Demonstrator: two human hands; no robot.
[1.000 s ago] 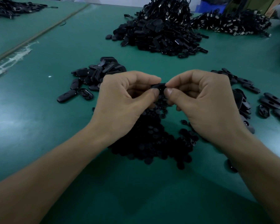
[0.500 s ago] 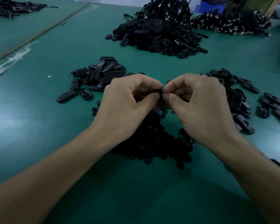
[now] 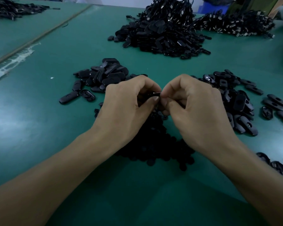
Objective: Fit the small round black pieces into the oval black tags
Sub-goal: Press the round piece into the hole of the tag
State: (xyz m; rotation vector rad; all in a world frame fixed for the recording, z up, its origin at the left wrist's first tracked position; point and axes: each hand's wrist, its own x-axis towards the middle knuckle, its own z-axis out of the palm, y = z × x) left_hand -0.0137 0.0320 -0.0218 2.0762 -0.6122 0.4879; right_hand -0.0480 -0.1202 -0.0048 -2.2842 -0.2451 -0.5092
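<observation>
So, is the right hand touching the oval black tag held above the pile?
Touching. Head view: right hand and left hand both pinch the oval black tag between their fingertips.

round pieces [image 3: 155, 144] centre | tags [image 3: 104, 75] left | tags [image 3: 235, 98] right

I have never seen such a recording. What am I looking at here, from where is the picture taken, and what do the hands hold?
There is no machine: a person works with bare hands. The camera sits on the person's head and looks down, so the arms enter from below. The left hand and right hand meet, and their fingers pinch one small black part, mostly hidden. Under them on the green table lies a heap of round pieces. Oval tags lie in a left pile and a right pile. Farther back is a large heap with cords.
</observation>
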